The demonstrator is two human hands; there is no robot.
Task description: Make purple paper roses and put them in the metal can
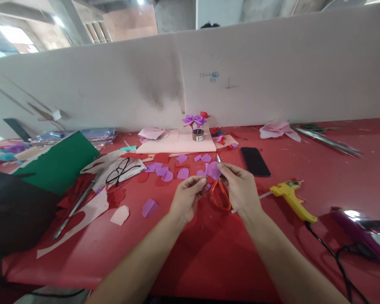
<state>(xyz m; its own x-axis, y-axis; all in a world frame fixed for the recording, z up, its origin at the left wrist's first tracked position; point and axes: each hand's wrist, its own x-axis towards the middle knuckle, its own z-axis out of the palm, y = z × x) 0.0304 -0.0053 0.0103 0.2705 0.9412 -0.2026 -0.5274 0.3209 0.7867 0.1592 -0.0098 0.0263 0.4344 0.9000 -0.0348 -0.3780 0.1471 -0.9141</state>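
Note:
My right hand pinches a purple paper petal between thumb and fingers above the table. On the petal's left side, my left hand has its thumb and forefinger closed at its lower edge. Orange-handled scissors lie beneath and between the hands, partly hidden by the right one. Several loose purple paper pieces and red paper pieces are scattered beyond and left of my hands. A folded purple piece lies apart, nearer the left forearm.
A small pot of paper flowers stands on pale board. To the right lie a phone, a yellow glue gun with its cord, and a purple device. Eyeglasses, a metal rod and green board are left.

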